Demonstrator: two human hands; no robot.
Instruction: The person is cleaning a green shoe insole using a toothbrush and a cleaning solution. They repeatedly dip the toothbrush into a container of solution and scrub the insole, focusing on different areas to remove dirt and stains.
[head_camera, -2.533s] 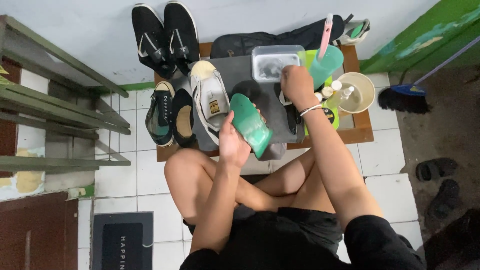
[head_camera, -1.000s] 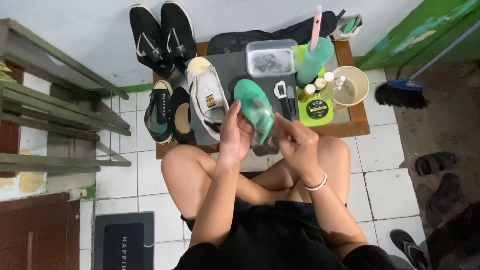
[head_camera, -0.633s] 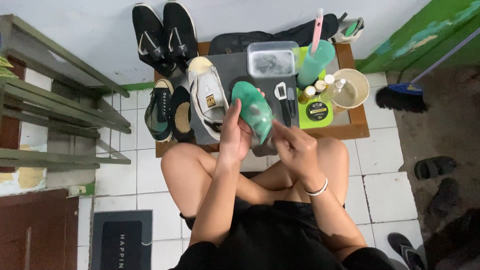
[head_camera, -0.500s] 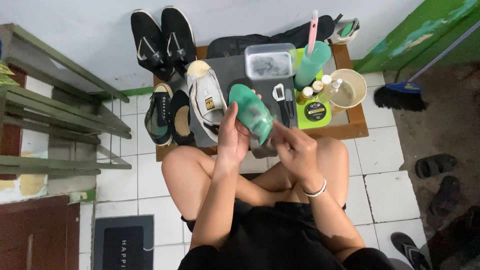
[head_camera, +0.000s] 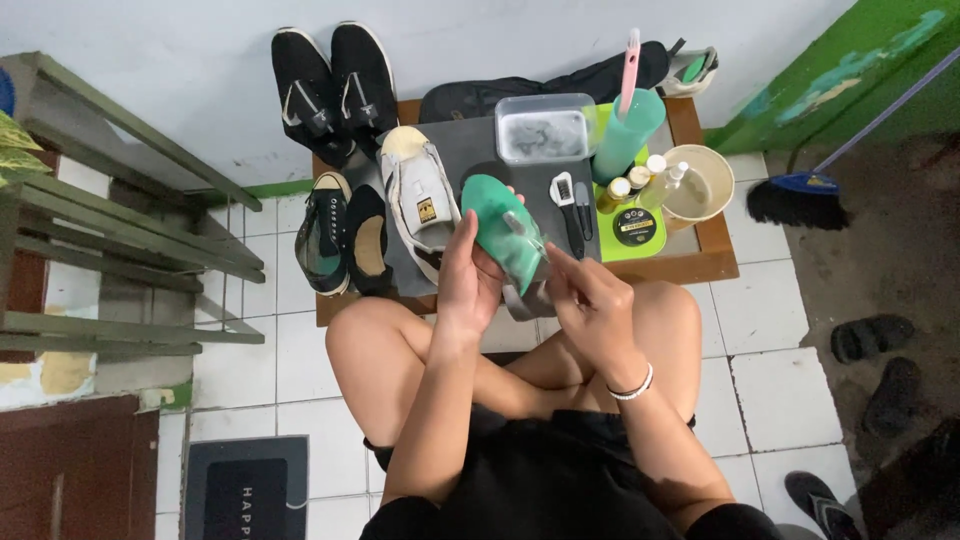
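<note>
- The left hand (head_camera: 470, 285) is wrapped around the side of a green shoe (head_camera: 503, 232), fingers closed on it, holding it sole-up above the lap so the underside faces the camera.
- The right hand (head_camera: 590, 305) pinches a small tool (head_camera: 524, 232), likely a brush, laid against the sole; the fingers are closed on its handle, and its exact kind is too small to tell.
- The shoe hangs over the near edge of a low wooden table (head_camera: 715, 262), within reach of the cleaning supplies.
- On the table sit a clear tub (head_camera: 545, 130), a teal cup (head_camera: 625, 135) holding a pink toothbrush (head_camera: 632, 55), small bottles (head_camera: 640, 180) and a cream bowl (head_camera: 700, 185).
- A white sneaker (head_camera: 418, 195) lies on the grey mat (head_camera: 475, 150); 2 black sneakers (head_camera: 330, 85) stand by the wall.
</note>
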